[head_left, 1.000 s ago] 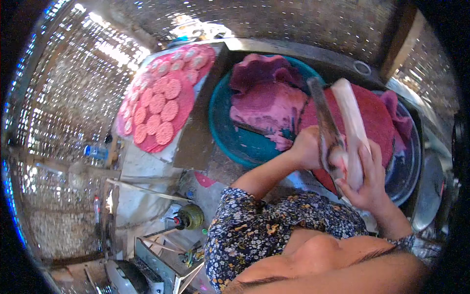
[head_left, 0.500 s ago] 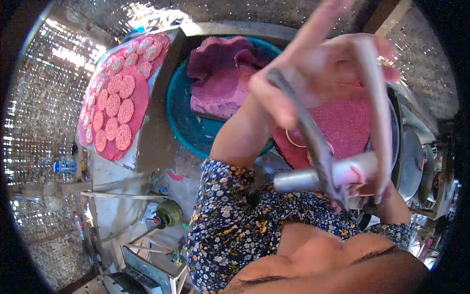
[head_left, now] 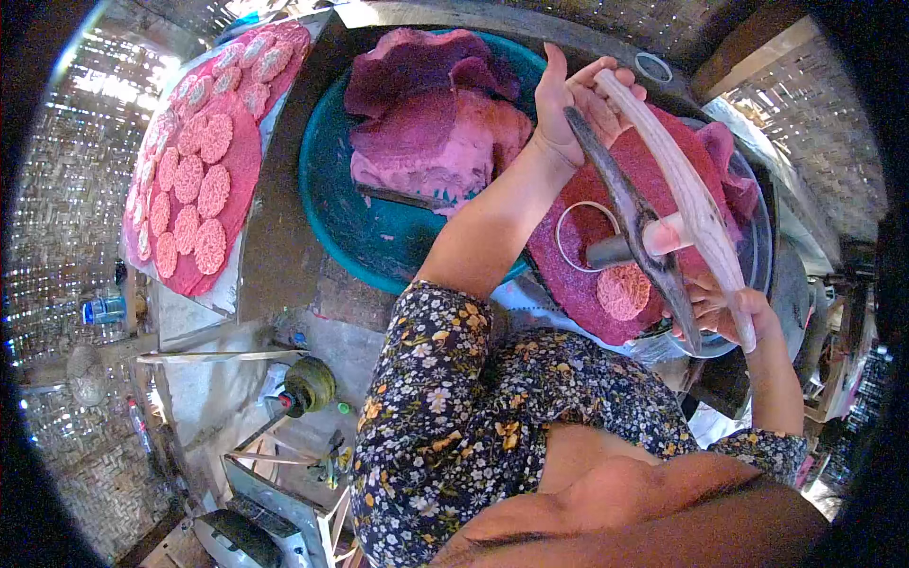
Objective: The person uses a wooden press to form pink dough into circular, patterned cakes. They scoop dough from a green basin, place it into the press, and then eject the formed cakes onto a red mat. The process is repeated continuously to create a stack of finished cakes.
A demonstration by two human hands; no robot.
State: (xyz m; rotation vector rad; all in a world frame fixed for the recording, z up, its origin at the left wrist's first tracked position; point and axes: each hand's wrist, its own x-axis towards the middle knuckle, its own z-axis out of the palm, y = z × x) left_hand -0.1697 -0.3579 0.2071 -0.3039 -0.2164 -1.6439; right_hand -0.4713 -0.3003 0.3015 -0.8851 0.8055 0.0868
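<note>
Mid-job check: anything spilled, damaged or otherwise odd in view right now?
Only something minor: in the teal basin, the pale pink mass has a ragged lower edge, as if pieces were torn off, so it looks untidy. The two-handled press shows no clear damage.

Press [head_left: 668, 234] between left hand [head_left: 559, 120] and right hand [head_left: 715, 312]. Left of left hand: dough [head_left: 417, 172] in basin [head_left: 327, 222]; farther left, discs [head_left: 187, 178] on mat [head_left: 249, 161]. Left of right hand: ring [head_left: 557, 239] and single disc [head_left: 623, 292] on cloth [head_left: 576, 292].
</note>
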